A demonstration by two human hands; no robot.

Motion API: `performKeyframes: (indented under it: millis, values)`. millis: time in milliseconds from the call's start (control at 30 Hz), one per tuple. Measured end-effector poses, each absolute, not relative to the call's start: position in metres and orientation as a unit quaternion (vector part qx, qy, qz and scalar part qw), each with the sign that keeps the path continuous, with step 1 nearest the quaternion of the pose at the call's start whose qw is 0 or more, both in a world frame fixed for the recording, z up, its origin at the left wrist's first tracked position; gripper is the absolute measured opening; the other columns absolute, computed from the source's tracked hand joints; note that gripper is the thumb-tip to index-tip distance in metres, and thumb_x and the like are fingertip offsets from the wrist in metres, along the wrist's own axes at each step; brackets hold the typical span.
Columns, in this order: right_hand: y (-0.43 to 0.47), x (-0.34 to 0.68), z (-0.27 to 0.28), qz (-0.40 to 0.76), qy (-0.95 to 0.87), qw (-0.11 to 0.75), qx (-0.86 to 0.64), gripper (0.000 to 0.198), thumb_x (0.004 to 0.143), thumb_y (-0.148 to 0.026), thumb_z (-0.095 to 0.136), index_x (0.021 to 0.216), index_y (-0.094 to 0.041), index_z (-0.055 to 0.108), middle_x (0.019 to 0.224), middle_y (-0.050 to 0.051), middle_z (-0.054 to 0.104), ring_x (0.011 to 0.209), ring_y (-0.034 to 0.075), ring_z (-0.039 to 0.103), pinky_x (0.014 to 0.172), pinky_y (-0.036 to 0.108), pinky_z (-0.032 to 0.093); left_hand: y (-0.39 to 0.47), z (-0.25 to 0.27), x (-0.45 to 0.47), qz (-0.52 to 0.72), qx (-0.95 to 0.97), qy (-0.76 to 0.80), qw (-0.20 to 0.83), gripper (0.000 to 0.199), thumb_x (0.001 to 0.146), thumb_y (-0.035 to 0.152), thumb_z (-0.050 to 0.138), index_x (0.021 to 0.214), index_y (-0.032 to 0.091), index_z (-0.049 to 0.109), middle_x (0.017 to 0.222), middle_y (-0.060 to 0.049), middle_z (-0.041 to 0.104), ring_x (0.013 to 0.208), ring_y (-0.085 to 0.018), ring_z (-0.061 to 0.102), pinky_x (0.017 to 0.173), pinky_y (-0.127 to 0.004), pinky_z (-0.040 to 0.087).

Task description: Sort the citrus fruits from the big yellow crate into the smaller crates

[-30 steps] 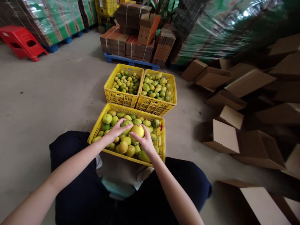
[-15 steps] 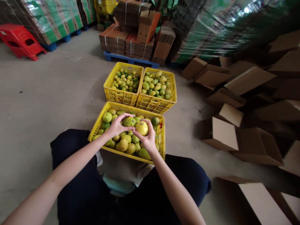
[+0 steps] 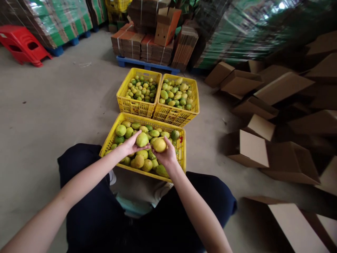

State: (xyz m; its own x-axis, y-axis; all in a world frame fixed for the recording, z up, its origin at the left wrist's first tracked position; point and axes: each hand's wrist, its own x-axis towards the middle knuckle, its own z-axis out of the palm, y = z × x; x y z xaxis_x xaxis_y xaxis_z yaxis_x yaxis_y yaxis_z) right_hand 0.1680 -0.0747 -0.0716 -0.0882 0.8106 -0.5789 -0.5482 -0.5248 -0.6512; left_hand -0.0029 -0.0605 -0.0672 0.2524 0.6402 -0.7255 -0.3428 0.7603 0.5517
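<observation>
My left hand [image 3: 131, 144] holds a yellow-green lemon [image 3: 142, 140], palm turned up and fingers beneath it. Close beside it, my right hand [image 3: 168, 155] is closed round a yellower lemon [image 3: 159, 144]. The fingertips of both hands nearly meet; I cannot tell whether they touch. Both hands are above a yellow plastic crate [image 3: 183, 154] that stands between my knees. Inside it lie many green and yellow lemons [image 3: 139, 161], partly hidden by my hands.
Two more yellow crates [image 3: 137, 109] of lemons stand just beyond. Behind them a blue pallet [image 3: 147, 65] bears bundled flat cartons. Open cardboard boxes [image 3: 254, 147] lie heaped on the right. A red stool [image 3: 22, 45] stands far left, near wrapped pallet stacks.
Both lemons have been turned in my hands. My left hand has rolled palm up beneath its lemon, and my right hand has tilted so its lemon shows another side.
</observation>
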Motion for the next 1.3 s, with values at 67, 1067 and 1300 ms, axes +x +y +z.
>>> performKeyframes:
  millis: [67,1067,1300]
  values:
    - [-0.075,0.168,-0.073,0.721,-0.122,0.465,-0.498,0.038,0.076,-0.059,0.066,0.083,-0.022,0.055,0.072,0.003,0.065,0.065,0.021,0.065,0.057,0.036,0.052,-0.059,-0.067,-0.004,0.317,0.138,0.516,0.783,0.047,0.088,0.061,0.055,0.088,0.015,0.065,0.078,-0.010,0.069,0.080,-0.025,0.071,0.067,-0.036,0.058]
    - [-0.077,0.172,-0.057,0.653,-0.275,0.532,-0.463,0.030,0.069,-0.048,0.067,0.089,-0.026,0.060,0.091,0.002,0.070,0.090,0.027,0.068,0.063,0.037,0.060,-0.067,-0.035,-0.011,0.378,0.279,0.443,0.763,0.025,0.079,0.028,0.074,0.099,0.015,0.068,0.098,-0.010,0.074,0.098,-0.025,0.071,0.082,-0.033,0.057]
    - [-0.084,0.164,-0.055,0.701,-0.284,0.489,-0.434,0.035,0.067,-0.038,0.080,0.091,-0.022,0.061,0.077,-0.002,0.068,0.061,0.014,0.063,0.044,0.022,0.045,-0.070,-0.030,0.005,0.407,0.206,0.429,0.780,0.015,0.088,0.019,0.067,0.101,0.014,0.066,0.098,-0.009,0.074,0.087,-0.019,0.072,0.081,-0.029,0.058]
